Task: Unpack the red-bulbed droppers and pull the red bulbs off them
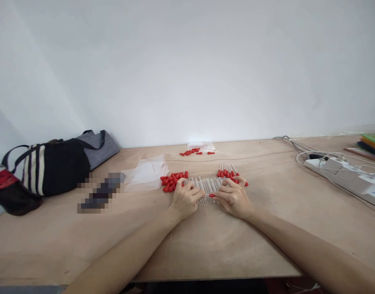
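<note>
In the middle of the table my left hand point(186, 199) is closed in a pinch on a thin clear glass dropper tube point(207, 195). Facing it, my right hand point(236, 199) pinches a red rubber dropper bulb point(211, 195), which meets the end of that tube. How far the tube goes into the bulb I cannot tell. Under and behind my fingers lies a row of clear glass tubes point(209, 185). A pile of loose red bulbs point(171, 183) sits beside my left fingers. Beyond my right hand lie several droppers point(224, 172) with red bulbs fitted, their tips pointing away.
Clear plastic bags point(146, 173) lie left of the bulb pile. Further back are more red-bulbed droppers point(189, 152) by a small bag. A black bag point(65, 165), a dark bottle point(16, 196) and a pixelated dark object point(101, 194) are at left; a power strip point(343, 171) with cables is at right.
</note>
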Available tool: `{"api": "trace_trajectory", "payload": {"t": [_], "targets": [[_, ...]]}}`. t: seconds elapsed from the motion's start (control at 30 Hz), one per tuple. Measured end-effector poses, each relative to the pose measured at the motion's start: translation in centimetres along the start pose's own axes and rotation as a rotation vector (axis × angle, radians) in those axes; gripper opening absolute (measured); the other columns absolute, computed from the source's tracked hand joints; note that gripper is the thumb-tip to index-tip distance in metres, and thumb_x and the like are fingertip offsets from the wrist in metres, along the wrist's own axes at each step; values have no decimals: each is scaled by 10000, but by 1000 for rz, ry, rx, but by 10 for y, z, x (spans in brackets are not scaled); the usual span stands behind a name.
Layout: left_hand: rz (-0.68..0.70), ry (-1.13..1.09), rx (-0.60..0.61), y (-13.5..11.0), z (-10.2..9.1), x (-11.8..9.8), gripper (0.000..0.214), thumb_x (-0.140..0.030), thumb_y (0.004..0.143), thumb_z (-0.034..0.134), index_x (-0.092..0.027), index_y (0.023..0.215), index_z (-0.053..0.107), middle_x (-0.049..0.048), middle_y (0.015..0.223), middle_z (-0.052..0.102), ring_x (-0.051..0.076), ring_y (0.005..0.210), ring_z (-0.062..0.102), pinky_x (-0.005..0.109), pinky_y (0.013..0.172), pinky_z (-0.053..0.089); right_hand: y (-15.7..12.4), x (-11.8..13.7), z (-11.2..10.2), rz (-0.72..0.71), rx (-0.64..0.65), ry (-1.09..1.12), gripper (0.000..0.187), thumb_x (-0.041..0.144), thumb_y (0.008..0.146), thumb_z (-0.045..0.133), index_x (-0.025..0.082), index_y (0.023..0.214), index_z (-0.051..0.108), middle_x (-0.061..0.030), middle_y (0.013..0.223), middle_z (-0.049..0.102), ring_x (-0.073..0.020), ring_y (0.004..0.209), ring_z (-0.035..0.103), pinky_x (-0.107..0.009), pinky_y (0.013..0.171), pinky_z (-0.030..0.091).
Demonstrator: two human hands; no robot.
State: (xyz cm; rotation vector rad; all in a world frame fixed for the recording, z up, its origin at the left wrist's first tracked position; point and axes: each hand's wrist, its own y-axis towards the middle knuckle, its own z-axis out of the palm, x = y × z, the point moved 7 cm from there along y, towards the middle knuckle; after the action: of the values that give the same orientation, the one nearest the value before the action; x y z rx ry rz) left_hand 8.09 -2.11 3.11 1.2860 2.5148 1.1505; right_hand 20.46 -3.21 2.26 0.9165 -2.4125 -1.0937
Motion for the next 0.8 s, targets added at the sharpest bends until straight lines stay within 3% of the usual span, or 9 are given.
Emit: {"api": "trace_trajectory", "payload": {"t": [0.2,0.33,0.4,0.53,0.7,0.8], "targets": [[2,-31,-27,1,-1,-1,202,-204,862,454,-204,716,595,-37,562,615,130,618,478,380,822,261,1,6,-7,-73,-54,-13,234,187,849,445,256,753,647,43,532,574,-127,742,511,-392,840,154],[-45,-62,-49,-3,0,8,174,-206,850,475,-209,722,592,-36,594,630,143,642,496,374,783,278,1,-7,-11,-31,-62,15,223,211,837,460,262,739,655,32,590,601,-141,781,520,-381,841,178],[-149,-68,-62,-6,-1,21,167,-206,851,470,-207,740,594,-18,662,649,162,692,514,369,755,293,-1,-26,-17,85,-102,9,206,259,833,476,269,756,667,18,677,625,-144,781,522,-385,840,191],[-462,-108,-17,-7,1,52,179,-202,863,430,-191,794,594,36,819,644,206,812,524,354,721,346,-10,-79,-24,489,-145,-56,206,392,799,507,285,812,682,-11,774,624,-170,788,526,-408,818,210],[-706,-404,106,5,11,71,183,-132,839,406,-161,857,586,56,893,633,185,871,554,324,781,408,-33,-134,-18,962,33,-47,236,421,735,504,276,786,683,-2,713,638,-199,740,552,-454,802,214],[-849,-571,272,12,28,75,169,-167,832,432,-149,906,582,55,895,651,158,816,598,268,723,444,-45,-153,-18,1129,147,-67,249,399,720,486,256,786,679,-6,708,657,-202,723,567,-452,820,222]]}}
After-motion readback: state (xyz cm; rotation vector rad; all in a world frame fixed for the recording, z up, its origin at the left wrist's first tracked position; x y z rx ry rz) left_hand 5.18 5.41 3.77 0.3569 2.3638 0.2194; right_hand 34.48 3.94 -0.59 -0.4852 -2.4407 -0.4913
